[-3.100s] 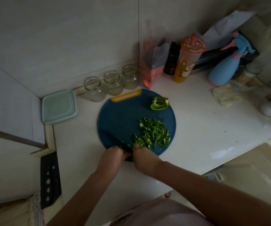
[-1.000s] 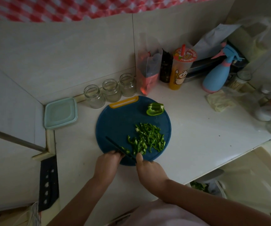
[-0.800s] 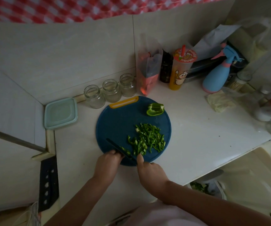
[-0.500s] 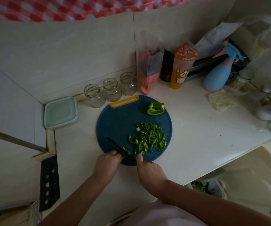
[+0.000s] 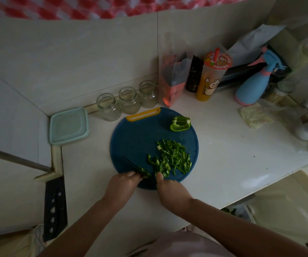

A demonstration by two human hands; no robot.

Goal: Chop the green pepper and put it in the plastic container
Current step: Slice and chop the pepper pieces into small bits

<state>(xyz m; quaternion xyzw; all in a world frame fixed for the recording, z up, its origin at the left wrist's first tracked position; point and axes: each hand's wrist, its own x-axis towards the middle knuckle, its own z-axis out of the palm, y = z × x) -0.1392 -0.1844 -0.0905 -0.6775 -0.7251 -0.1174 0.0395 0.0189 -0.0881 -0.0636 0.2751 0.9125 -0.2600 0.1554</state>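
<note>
White counter (image 5: 223, 164), dim tiled corner. Head view: round blue plastic cutting board (image 5: 131, 141), heap of chopped green pepper strips (image 5: 173, 158) on it, uncut green pepper chunk (image 5: 180, 123) at far edge. Light, crisp, probably slick-skinned; best pinned under curled fingertips. Right hand (image 5: 171, 191) wrapped round dark knife (image 5: 131, 164). Left hand (image 5: 120, 186) clawed, fingertips on pepper piece (image 5: 145, 174) at blade. Square pale-green lidded plastic container (image 5: 69, 126) off-board, left.

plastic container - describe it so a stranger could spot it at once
Start at the round blue cutting board on the white counter. Left of it, past the three glass jars, the plastic container sits by the wall. It alone is square, flat and pale-green lidded.
</note>
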